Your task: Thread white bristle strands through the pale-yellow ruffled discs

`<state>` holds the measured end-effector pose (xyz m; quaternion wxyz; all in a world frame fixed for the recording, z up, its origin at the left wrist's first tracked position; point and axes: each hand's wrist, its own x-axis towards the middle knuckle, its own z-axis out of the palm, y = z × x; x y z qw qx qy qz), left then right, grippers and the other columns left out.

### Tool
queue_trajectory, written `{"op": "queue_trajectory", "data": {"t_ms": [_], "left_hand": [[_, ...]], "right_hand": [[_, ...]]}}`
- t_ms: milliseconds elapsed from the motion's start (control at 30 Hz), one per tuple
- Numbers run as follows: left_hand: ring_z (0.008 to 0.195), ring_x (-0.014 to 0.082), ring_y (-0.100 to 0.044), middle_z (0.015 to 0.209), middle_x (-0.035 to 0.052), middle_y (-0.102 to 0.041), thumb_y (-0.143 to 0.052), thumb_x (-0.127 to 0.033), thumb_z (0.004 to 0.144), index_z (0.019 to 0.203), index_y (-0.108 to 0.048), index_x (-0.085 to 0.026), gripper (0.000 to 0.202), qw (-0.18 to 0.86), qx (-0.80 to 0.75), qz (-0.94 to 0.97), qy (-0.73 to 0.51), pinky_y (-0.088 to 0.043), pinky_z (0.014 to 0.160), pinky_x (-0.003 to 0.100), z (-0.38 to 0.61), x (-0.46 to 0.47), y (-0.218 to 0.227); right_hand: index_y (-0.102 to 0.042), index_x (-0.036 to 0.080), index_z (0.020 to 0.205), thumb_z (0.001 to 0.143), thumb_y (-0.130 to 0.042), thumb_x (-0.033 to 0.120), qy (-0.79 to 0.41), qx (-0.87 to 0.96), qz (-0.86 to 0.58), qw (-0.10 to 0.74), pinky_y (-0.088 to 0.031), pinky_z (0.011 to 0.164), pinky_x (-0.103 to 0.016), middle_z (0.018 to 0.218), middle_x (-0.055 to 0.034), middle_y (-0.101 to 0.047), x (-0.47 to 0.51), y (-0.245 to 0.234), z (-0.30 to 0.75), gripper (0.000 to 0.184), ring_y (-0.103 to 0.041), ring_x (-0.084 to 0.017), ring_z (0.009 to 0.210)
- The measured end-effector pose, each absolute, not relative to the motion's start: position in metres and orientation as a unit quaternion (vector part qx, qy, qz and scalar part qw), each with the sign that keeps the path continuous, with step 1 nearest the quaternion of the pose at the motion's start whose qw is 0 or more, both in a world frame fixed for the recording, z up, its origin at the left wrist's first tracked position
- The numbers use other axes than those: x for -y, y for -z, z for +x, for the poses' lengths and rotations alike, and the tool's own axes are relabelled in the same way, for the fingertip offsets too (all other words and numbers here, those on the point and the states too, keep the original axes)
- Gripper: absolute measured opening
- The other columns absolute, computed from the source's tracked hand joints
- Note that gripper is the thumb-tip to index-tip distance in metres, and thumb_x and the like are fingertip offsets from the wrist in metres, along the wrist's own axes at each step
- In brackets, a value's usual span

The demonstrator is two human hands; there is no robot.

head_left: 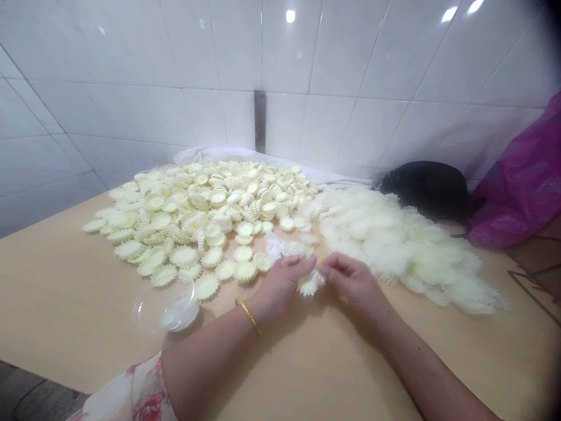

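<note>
Between my hands is a small cream artificial flower piece (309, 284) with a scalloped petal edge. My left hand (284, 286), with a gold bangle on its wrist, pinches the piece from the left. My right hand (350, 283) is closed at the piece's upper right, thumb and fingers pressed together; whatever they pinch is too small to make out. Just beyond my fingers lies a bit of white gauzy material (276, 244). A large heap of pale yellow scalloped flower cups (210, 204) spreads to the left and back. On the right lies a pile of fluffy whitish flower pieces (381, 240).
A clear plastic tub (182, 313) with white contents stands at front left beside its transparent lid (144, 307). At back right are a black rounded object (423, 184) and a magenta plastic bag (517, 181). A tiled wall (342, 47) bounds the wooden table (65, 280) behind.
</note>
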<state>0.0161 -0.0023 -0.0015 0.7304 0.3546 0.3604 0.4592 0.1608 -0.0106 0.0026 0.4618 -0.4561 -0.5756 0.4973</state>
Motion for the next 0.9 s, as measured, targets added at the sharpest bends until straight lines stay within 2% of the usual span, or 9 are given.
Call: {"op": "queue_trajectory", "data": {"t_ms": [167, 333, 433, 600, 733, 900], "left_hand": [[0.05, 0.0071, -0.049, 0.057, 0.0001, -0.056, -0.072, -0.036, 0.062, 0.061, -0.058, -0.012, 0.028, 0.749, -0.321, 0.362, -0.453, -0.038, 0.053, 0.021, 0.0153, 0.0005, 0.0017], [0.051, 0.0078, -0.051, 0.059, 0.0018, -0.058, -0.069, -0.039, 0.065, 0.064, -0.059, -0.011, 0.03, 0.738, -0.325, 0.376, -0.456, -0.039, 0.053, 0.021, 0.0129, -0.0016, 0.0025], [0.049, 0.0076, -0.049, 0.059, 0.0011, -0.056, -0.069, -0.04, 0.065, 0.065, -0.058, -0.012, 0.029, 0.718, -0.35, 0.404, -0.446, -0.037, 0.049, 0.021, 0.0119, -0.0019, 0.0041], [0.044, 0.007, -0.046, 0.052, -0.0012, -0.053, -0.069, -0.025, 0.063, 0.061, -0.055, -0.014, 0.018, 0.718, -0.372, 0.398, -0.433, -0.037, 0.046, 0.021, 0.013, -0.0013, 0.0023], [0.043, 0.0071, -0.047, 0.052, -0.0009, -0.054, -0.066, -0.019, 0.063, 0.061, -0.055, -0.014, 0.013, 0.714, -0.381, 0.393, -0.437, -0.036, 0.046, 0.021, 0.0133, -0.0007, -0.0019], [0.044, 0.0056, -0.045, 0.049, -0.003, -0.05, -0.065, -0.016, 0.063, 0.059, -0.054, -0.014, 0.013, 0.709, -0.379, 0.399, -0.441, -0.034, 0.047, 0.019, 0.0131, -0.0005, -0.0022]], "right_hand": [[-0.06, 0.018, 0.062, 0.068, -0.064, 0.048, -0.522, 0.524, -0.456, 0.494, -0.042, 0.06, -0.028, 0.058, 0.0006, -0.056, 0.009, -0.0008, 0.1614, 0.03, -0.053, -0.016, 0.061], [-0.057, 0.018, 0.06, 0.074, -0.059, 0.047, -0.524, 0.529, -0.454, 0.489, -0.042, 0.065, -0.027, 0.058, 0.0021, -0.051, 0.0095, -0.0019, 0.1616, 0.032, -0.051, -0.014, 0.062], [-0.055, 0.017, 0.058, 0.074, -0.059, 0.047, -0.478, 0.554, -0.481, 0.483, -0.04, 0.058, -0.025, 0.058, 0.0016, -0.049, 0.0097, -0.0013, 0.1618, 0.034, -0.048, -0.013, 0.06], [-0.055, 0.017, 0.061, 0.075, -0.056, 0.048, -0.458, 0.566, -0.513, 0.456, -0.033, 0.045, -0.022, 0.055, 0.0011, -0.05, 0.0102, 0.0, 0.1616, 0.034, -0.043, -0.011, 0.05], [-0.052, 0.017, 0.057, 0.076, -0.054, 0.05, -0.47, 0.575, -0.491, 0.456, -0.034, 0.044, -0.023, 0.052, 0.0017, -0.047, 0.0115, -0.0032, 0.1626, 0.038, -0.043, -0.011, 0.049], [-0.059, 0.017, 0.063, 0.072, -0.061, 0.046, -0.46, 0.596, -0.491, 0.439, -0.039, 0.05, -0.025, 0.057, -0.0003, -0.055, 0.0126, -0.0063, 0.1633, 0.03, -0.05, -0.015, 0.055]]}}
